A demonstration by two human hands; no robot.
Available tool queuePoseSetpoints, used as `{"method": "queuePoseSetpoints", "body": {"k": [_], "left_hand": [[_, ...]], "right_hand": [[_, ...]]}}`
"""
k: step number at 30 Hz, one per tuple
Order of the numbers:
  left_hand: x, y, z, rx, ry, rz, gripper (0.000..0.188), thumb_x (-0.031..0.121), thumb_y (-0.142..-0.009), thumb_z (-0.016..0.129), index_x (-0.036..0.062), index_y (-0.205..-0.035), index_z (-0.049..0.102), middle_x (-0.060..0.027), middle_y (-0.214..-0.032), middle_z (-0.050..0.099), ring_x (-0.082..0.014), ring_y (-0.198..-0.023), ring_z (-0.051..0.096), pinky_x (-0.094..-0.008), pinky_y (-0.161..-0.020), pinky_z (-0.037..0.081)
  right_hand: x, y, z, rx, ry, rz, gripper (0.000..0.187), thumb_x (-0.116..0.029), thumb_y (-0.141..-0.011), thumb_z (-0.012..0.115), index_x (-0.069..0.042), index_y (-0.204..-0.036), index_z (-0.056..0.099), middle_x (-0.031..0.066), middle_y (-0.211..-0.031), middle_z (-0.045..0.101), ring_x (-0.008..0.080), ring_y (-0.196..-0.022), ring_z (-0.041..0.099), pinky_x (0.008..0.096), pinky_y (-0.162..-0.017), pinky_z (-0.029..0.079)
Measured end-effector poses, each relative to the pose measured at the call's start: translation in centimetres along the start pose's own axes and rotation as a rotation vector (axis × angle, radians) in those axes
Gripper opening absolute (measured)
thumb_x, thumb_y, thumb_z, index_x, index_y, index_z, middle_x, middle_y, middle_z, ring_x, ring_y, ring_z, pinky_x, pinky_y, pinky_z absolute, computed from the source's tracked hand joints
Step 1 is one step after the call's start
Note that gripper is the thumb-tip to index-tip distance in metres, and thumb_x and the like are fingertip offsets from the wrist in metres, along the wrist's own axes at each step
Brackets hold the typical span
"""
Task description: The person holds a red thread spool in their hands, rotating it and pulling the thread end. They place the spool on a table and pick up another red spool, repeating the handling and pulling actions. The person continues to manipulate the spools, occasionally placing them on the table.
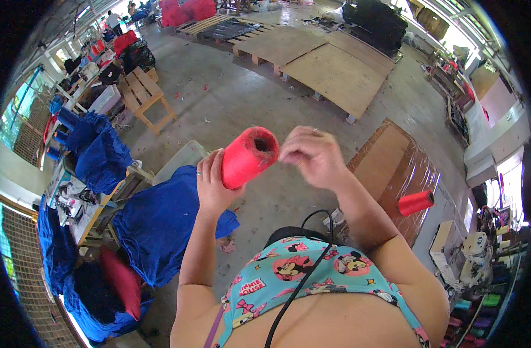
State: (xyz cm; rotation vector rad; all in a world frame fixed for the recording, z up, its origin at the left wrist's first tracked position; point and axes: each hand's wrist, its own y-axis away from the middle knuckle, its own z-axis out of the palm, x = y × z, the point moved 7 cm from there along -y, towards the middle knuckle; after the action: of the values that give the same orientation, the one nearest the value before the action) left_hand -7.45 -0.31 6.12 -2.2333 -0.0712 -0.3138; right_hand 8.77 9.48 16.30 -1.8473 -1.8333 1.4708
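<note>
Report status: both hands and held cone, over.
Left hand gripping red thread cone, tilted. Right hand beside its hollow end, contact unclear. Second red cone off right, out of the way.

Head view: taken from the wearer's head, through the left one of two fisheye cameras worn side by side.
Facing: tilted steeply down and forward, with the wearer's chest (312, 272) seen from above.
Hands: left hand (210, 177) and right hand (315, 153) viewed at close range, near the middle of the picture.
Floor (202, 87): overlooked from above as far as the wooden platform (315, 52), shown smaller with distance.
Rim: walls and window grilles (22, 255) bent into curves, enclosed by a black border.
</note>
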Motion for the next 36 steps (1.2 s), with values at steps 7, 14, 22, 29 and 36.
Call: {"method": "queuePoseSetpoints", "body": {"k": [7, 14, 22, 29, 36], "left_hand": [[-0.2, -0.5, 0.0, 0.019, 0.017, 0.06, 0.079, 0.014, -0.05, 0.075, 0.0049, -0.12, 0.04, -0.0135, -0.115, 0.049, -0.0328, -0.101, 0.049, -0.0448, -0.087, 0.04], [0.9, -0.1, 0.8, -0.072, 0.062, 0.122, 0.084, 0.015, -0.046, 0.076, 0.0064, -0.121, 0.04, -0.0127, -0.117, 0.048, -0.0331, -0.104, 0.047, -0.0449, -0.088, 0.039], [1.8, -0.1, 0.2, -0.148, 0.165, 0.139, 0.087, 0.017, -0.044, 0.077, 0.006, -0.122, 0.04, -0.0122, -0.119, 0.047, -0.0323, -0.106, 0.046, -0.0439, -0.09, 0.039], [1.8, 0.0, 0.8, -0.13, 0.109, 0.075, 0.083, 0.018, -0.047, 0.076, 0.0055, -0.122, 0.041, -0.012, -0.117, 0.048, -0.032, -0.106, 0.046, -0.0429, -0.091, 0.038], [0.7, -0.2, 0.5, -0.041, -0.069, 0.034, 0.079, 0.016, -0.05, 0.074, 0.0081, -0.121, 0.042, -0.01, -0.114, 0.048, -0.0305, -0.103, 0.047, -0.0428, -0.089, 0.039]], "right_hand": [[9.7, 4.2, -3.1, 0.096, 0.675, 0.378, 0.039, 0.009, -0.072, 0.056, -0.007, -0.108, 0.058, 0.0071, -0.106, 0.056, 0.0215, -0.084, 0.056, 0.0314, -0.07, 0.047], [6.2, 0.2, 1.2, -0.194, -0.09, 0.318, 0.035, -0.007, -0.072, 0.068, -0.009, -0.106, 0.061, 0.0082, -0.097, 0.061, 0.0197, -0.084, 0.059, 0.0301, -0.074, 0.048], [4.4, -0.2, 1.0, -0.126, -0.149, 0.209, 0.028, -0.007, -0.066, 0.072, -0.01, -0.093, 0.068, 0.0055, -0.079, 0.063, 0.0172, -0.074, 0.058, 0.0288, -0.069, 0.047], [1.4, -0.2, 0.5, 0.061, 0.088, -0.015, 0.018, 0.008, -0.064, 0.064, -0.007, -0.074, 0.065, 0.0045, -0.072, 0.059, 0.0183, -0.069, 0.056, 0.0284, -0.062, 0.046], [5.2, 2.9, -0.9, -0.134, 0.367, 0.238, 0.015, 0.0, -0.068, 0.063, -0.008, -0.08, 0.064, 0.0088, -0.075, 0.058, 0.027, -0.077, 0.057, 0.0356, -0.066, 0.047]]}}
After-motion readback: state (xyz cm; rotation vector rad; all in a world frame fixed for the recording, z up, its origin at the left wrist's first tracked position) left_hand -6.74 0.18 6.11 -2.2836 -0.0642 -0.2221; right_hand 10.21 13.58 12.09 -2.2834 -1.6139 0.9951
